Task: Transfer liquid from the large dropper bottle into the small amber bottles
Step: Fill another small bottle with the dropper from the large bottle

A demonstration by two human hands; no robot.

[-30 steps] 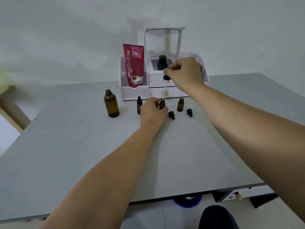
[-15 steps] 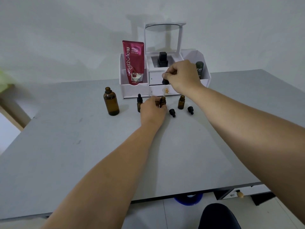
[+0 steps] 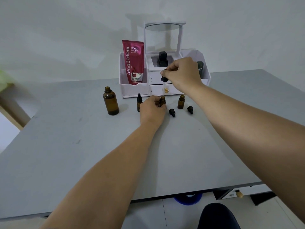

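Black rubber bulb (image 3: 164,78) of the dropper, pinched from above by the fingers (image 3: 167,72) of the right hand (image 3: 181,71). The glass pipette (image 3: 164,89) hangs below the bulb with its long axis near vertical and its tip aimed down at the mouth of a small amber bottle (image 3: 162,100). Whether the tip has entered the neck or sits just above the rim cannot be told. The left hand (image 3: 152,110) grips this bottle with its fingers curled round the body, and holds it upright on the worktop (image 3: 82,146).

Governing relation: pipette and bottle neck share one vertical line, so the target lies straight below the right fingers. The right hand is therefore judged the acting one, by a squeeze of the bulb, while the left only steadies. How much liquid the pipette holds is not visible.

Outward from the hands:
- a capped small bottle (image 3: 139,102) just left of the left hand
- an open small bottle (image 3: 181,101) to the right
- two loose dropper caps (image 3: 172,112) (image 3: 190,109) lying near it

The large dropper bottle (image 3: 110,100) stands uncapped, well apart to the left — the likely refill point. A white organiser (image 3: 135,90) with a red tube (image 3: 133,61) stands behind.
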